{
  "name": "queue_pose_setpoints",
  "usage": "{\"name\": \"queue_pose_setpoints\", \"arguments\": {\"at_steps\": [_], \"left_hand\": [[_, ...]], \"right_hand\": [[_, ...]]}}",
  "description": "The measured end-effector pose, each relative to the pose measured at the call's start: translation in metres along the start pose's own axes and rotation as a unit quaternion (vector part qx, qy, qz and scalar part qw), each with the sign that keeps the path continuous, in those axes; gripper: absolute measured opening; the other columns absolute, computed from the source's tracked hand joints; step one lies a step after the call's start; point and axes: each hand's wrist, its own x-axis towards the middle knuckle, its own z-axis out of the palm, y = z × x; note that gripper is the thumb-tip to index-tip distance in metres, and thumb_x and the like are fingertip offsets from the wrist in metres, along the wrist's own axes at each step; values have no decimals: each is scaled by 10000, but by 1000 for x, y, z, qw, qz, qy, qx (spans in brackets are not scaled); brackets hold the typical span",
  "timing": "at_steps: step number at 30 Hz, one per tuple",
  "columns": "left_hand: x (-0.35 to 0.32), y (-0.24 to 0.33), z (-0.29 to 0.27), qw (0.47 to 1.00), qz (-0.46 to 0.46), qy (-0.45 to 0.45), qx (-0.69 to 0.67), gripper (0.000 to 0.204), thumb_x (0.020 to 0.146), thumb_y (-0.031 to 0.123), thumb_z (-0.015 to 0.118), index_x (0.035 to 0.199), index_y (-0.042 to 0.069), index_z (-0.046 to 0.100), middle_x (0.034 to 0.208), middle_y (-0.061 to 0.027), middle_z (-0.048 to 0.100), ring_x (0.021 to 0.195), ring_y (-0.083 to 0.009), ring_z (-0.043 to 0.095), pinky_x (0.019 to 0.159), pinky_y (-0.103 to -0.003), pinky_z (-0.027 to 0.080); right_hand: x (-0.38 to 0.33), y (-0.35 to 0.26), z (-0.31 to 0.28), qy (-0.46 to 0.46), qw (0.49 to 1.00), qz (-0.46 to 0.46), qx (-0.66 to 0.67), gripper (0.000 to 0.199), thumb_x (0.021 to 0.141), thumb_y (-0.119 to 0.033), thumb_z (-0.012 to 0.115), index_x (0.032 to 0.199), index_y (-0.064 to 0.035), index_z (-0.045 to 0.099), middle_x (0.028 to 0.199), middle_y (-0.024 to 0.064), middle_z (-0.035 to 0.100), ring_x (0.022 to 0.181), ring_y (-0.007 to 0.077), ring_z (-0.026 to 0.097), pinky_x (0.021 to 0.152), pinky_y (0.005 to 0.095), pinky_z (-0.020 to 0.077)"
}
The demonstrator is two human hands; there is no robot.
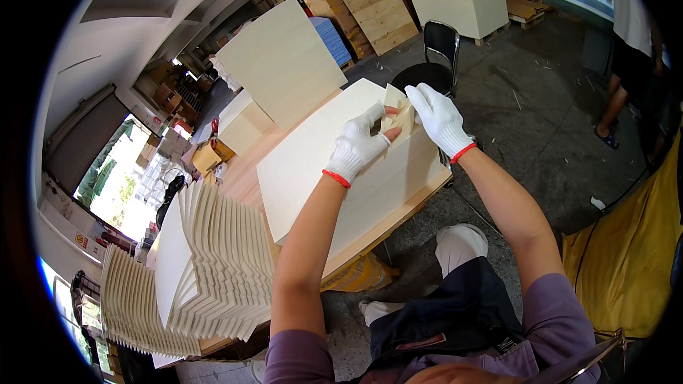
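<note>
My left hand (354,146), in a white knit glove with a red cuff, has its thumb and a finger bare at the tips. Those fingers are closed on a small bunch of cream strips (400,124), which look like thin card. At the strips' right edge, my gloved right hand (437,121) grips them with bent fingers; its thumb is partly hidden. Both hands are over the far right end of a thick, squared stack of cream sheets (313,163), which lies on a wooden table (243,174).
Fanned piles of cream sheets (228,256) stand at the left. Behind them are another tall cream stack (284,57) and a small brown carton (206,158). A black chair (427,75) stands beyond the table. A person (626,50) is at the far right, near yellow sheeting (626,249).
</note>
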Motion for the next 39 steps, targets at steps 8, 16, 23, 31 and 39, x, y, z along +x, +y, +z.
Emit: {"name": "queue_pose_setpoints", "arguments": {"at_steps": [8, 16, 23, 31, 39], "left_hand": [[-4, 9, -2, 998, 35, 35, 38, 274, 968, 194, 576, 1215, 96, 643, 880, -77, 668, 817, -134, 598, 777, -298, 495], [-4, 13, -1, 998, -1, 11, 70, 300, 909, 284, 677, 1172, 144, 642, 875, -103, 680, 819, -191, 646, 770, -337, 505], [-5, 12, -1, 999, 13, 36, 16, 296, 953, 255, 597, 1231, 166, 647, 869, -113, 679, 802, -209, 647, 769, -327, 499], [-7, 26, -1, 995, -18, 8, 99, 250, 917, 286, 655, 1113, 131, 642, 861, -117, 690, 791, -215, 662, 754, -350, 513], [-8, 21, 2, 990, 29, 29, 132, 328, 860, 249, 704, 1174, 173, 648, 913, -118, 714, 811, -275, 694, 743, -383, 533]], "right_hand": [[-1, 1, 0, 1, 1000, -9, -23, 488, 1021, -512, 420, 893, -55, 535, 749, 186, 575, 775, 414, 585, 681, 453, 436], [-3, -1, -1, 8, 1000, 2, -9, 484, 1015, -512, 431, 909, -53, 544, 752, 178, 584, 775, 409, 592, 690, 449, 443], [-3, -1, -2, -5, 999, 37, -4, 498, 1008, -533, 439, 915, -58, 555, 736, 172, 591, 761, 400, 597, 704, 444, 450], [-3, 2, -1, 4, 1000, 12, -4, 467, 1015, -498, 446, 924, -52, 549, 770, 173, 592, 780, 392, 598, 710, 434, 451], [-4, -2, -2, 0, 999, 33, 1, 487, 1008, -515, 442, 919, -50, 557, 802, 187, 599, 815, 394, 606, 720, 438, 451]]}}
